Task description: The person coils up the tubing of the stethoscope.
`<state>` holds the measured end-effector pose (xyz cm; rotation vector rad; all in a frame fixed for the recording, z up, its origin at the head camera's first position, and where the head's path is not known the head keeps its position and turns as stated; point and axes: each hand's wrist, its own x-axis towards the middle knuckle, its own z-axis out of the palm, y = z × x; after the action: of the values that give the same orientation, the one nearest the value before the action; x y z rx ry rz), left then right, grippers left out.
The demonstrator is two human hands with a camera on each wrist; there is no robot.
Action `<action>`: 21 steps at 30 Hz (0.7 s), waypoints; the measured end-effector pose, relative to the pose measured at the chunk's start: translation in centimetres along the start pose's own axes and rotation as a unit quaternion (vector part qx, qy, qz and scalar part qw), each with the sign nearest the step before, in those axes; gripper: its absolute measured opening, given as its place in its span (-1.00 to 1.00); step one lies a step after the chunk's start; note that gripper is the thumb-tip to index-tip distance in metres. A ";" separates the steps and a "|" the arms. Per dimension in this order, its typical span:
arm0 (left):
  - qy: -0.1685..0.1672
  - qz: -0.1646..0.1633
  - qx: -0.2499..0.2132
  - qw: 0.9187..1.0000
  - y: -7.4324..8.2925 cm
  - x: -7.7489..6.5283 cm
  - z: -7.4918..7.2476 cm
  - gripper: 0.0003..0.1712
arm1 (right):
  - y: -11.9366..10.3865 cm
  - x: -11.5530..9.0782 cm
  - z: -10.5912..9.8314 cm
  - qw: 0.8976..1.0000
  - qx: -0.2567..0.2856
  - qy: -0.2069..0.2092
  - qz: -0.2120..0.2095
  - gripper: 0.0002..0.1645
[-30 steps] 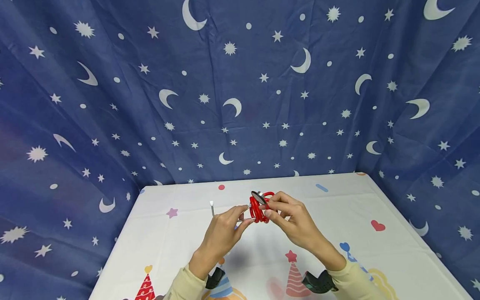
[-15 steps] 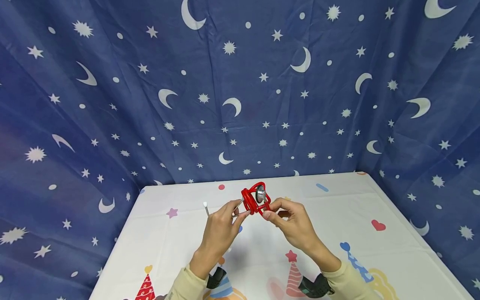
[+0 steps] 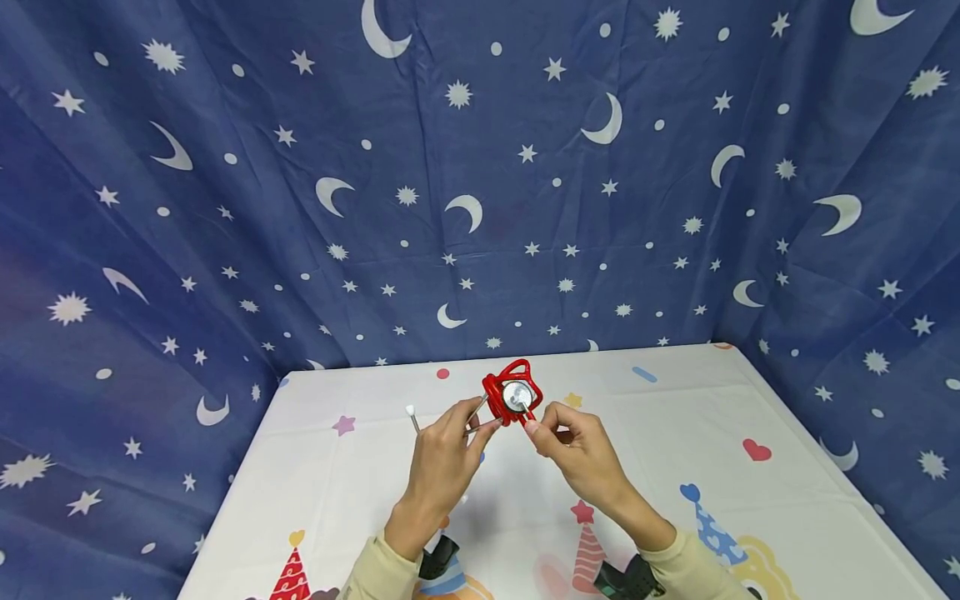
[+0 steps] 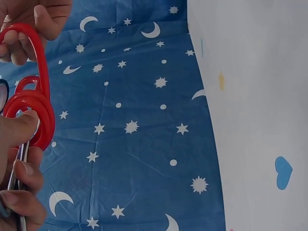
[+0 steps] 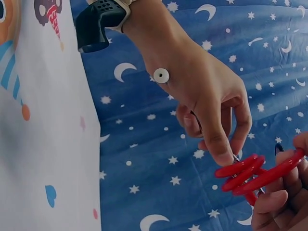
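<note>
A stethoscope hangs above the table, its red tubing (image 3: 494, 398) wound into a coil. Its round metal chest piece (image 3: 516, 393) lies against the coil, flat silver face toward the head camera. My left hand (image 3: 442, 454) grips the metal ear tubes, thumb at the coil in the left wrist view. A white ear tip (image 5: 161, 75) sticks out behind that hand. Between thumb and fingers, my right hand (image 3: 583, 454) pinches the red tubing just below the chest piece. A loop of tubing (image 4: 41, 57) stretches from the coil to the right hand. The second ear tip is hidden.
A white cloth printed with party hats, hearts and stars covers the table (image 3: 360, 475). Behind it and at both sides hangs a blue curtain (image 3: 517, 208) with moons and stars. Dark wrist cameras (image 3: 438, 557) sit at both sleeves.
The right hand has turned the chest piece from edge-on to face the head camera and drawn in slightly. The coil has risen and shifted a little left with the left hand.
</note>
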<state>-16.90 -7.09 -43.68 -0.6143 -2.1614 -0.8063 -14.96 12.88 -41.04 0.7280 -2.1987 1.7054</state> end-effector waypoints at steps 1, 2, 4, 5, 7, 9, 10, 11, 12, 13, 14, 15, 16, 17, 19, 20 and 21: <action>0.002 0.000 -0.001 1.000 0.0 0.0 0.0 -0.60 | 0.0 0.0 0.0 1.000 -0.001 -0.001 0.004 -0.68; 0.005 0.002 0.000 1.000 0.1 0.0 0.0 -0.60 | 0.0 -0.1 0.0 1.000 -0.003 0.000 0.010 -0.68; 0.009 0.005 0.001 1.000 0.2 0.0 0.0 -0.60 | 0.1 -0.1 0.0 1.000 -0.009 0.006 0.019 -0.67; 0.010 0.007 0.003 1.000 0.2 0.0 0.0 -0.59 | 0.2 -0.1 0.0 1.000 -0.013 0.011 0.024 -0.66; 0.013 0.008 0.005 1.000 0.3 -0.1 0.0 -0.59 | 0.2 -0.1 0.0 0.999 -0.019 0.021 0.035 -0.66; 0.017 0.009 0.007 1.000 0.3 -0.1 0.0 -0.59 | 0.2 -0.1 0.1 0.998 -0.019 0.029 0.047 -0.66; 0.018 0.010 0.006 1.000 0.4 -0.1 0.1 -0.59 | 0.2 0.0 0.1 0.998 -0.021 0.033 0.053 -0.67; 0.017 0.012 0.004 1.000 0.4 -0.2 0.1 -0.59 | 0.2 0.0 0.1 0.997 -0.022 0.036 0.059 -0.67; 0.016 0.015 0.002 1.000 0.6 -0.2 0.2 -0.59 | 0.2 0.1 0.1 0.997 -0.024 0.042 0.068 -0.67; 0.014 0.018 -0.001 1.000 0.7 -0.2 0.3 -0.58 | 0.3 0.1 0.2 0.996 -0.025 0.048 0.076 -0.68; 0.012 0.022 -0.002 1.000 0.8 -0.2 0.4 -0.58 | 0.3 0.2 0.2 0.995 -0.025 0.055 0.083 -0.68; 0.009 0.025 -0.005 1.000 0.9 -0.2 0.5 -0.58 | 0.4 0.2 0.2 0.994 -0.023 0.060 0.088 -0.69; 0.006 0.026 -0.006 1.000 1.0 -0.2 0.6 -0.58 | 0.5 0.2 0.2 0.993 -0.020 0.064 0.093 -0.71; 0.003 0.026 -0.008 1.000 1.1 -0.2 0.6 -0.58 | 0.6 0.2 0.2 0.993 -0.016 0.068 0.098 -0.72; 0.001 0.024 -0.007 1.000 1.2 -0.2 0.7 -0.58 | 0.8 0.1 0.3 0.992 -0.011 0.073 0.100 -0.74; 0.000 0.023 -0.007 1.000 1.3 -0.2 0.8 -0.58 | 0.9 0.0 0.4 0.992 -0.012 0.077 0.099 -0.76; -0.001 0.022 -0.008 1.000 1.3 -0.3 0.8 -0.58 | 1.0 0.0 0.4 0.992 -0.019 0.082 0.095 -0.77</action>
<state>-16.28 -5.70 -43.84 -0.6675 -2.1372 -0.8005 -15.44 12.65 -41.98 0.3636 -2.2391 1.7352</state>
